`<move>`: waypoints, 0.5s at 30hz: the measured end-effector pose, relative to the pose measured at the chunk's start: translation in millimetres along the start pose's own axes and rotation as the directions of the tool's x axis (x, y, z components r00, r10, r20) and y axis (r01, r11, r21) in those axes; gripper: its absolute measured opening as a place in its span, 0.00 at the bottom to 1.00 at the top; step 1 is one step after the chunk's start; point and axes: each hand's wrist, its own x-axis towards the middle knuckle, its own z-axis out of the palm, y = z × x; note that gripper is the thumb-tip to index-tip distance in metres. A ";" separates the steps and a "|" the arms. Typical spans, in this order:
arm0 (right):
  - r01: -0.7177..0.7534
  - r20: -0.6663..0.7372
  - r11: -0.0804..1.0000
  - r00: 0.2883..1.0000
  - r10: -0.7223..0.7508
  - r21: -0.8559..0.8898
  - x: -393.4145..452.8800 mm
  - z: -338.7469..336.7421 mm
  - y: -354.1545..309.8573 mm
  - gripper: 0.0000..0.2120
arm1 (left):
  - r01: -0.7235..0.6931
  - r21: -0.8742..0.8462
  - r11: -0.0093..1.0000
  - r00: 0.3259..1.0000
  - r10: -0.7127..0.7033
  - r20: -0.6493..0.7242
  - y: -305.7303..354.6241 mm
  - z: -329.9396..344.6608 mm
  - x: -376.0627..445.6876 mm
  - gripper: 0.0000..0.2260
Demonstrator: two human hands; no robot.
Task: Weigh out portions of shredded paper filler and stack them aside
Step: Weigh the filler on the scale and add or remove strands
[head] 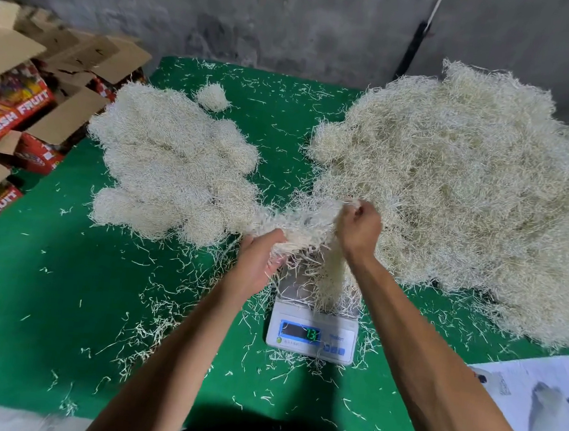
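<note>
A small white digital scale (312,334) stands on the green table, its display lit with green digits. Above it, my left hand (254,264) and my right hand (357,230) both grip one clump of cream shredded paper (304,229), stretched between them. Strands of the clump hang down onto the scale's platform. A large loose heap of shredded paper (467,190) fills the right side. On the left lies a pile of rounded portions (174,164), with one small ball (212,96) apart behind it.
Loose shreds litter the green table cover (62,299). Open cardboard "Fresh Fruit" boxes (28,103) crowd the left edge. A white printed sheet (541,409) lies at the front right. A grey concrete wall (293,20) runs behind the table.
</note>
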 end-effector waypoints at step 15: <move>-0.061 0.609 0.996 0.793 0.007 0.068 -25.8 -4.3 -21.9 0.25 | 0.009 0.002 1.000 0.997 -0.009 -0.079 -17.6 -26.9 11.4 0.25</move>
